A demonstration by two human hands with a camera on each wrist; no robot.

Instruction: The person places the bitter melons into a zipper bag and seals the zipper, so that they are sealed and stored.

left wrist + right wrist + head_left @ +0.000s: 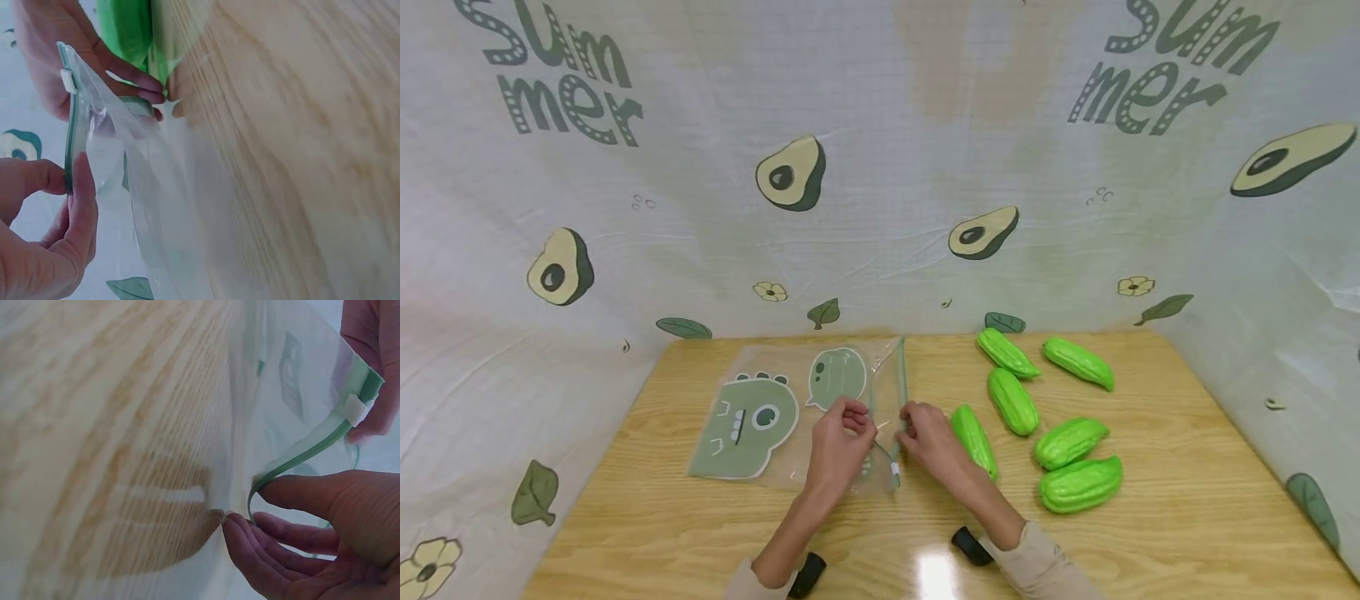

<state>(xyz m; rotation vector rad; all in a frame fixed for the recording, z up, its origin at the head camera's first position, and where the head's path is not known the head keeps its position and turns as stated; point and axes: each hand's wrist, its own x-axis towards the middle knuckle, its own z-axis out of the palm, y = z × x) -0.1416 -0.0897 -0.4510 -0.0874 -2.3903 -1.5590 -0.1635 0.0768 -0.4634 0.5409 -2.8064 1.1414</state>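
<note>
A clear zip bag [752, 429] printed with a green cartoon dinosaur lies flat, its mouth facing right. My left hand [841, 442] pinches the green zip strip of the upper layer between thumb and fingers, lifting it. At the lower layer's edge, my right hand [934, 442] holds the other strip, thumb over it and fingers curled beneath in the right wrist view. Between the hands the mouth gapes. A white slider [68, 81] sits on the strip near the corner closest to me.
Several bright green, ridged vegetable-like pieces [1078, 485] lie to the right of the bag; one [973, 442] is right beside my right hand. The wooden table [1210, 500] ends at a patterned cloth [880, 275] hung at the back and sides.
</note>
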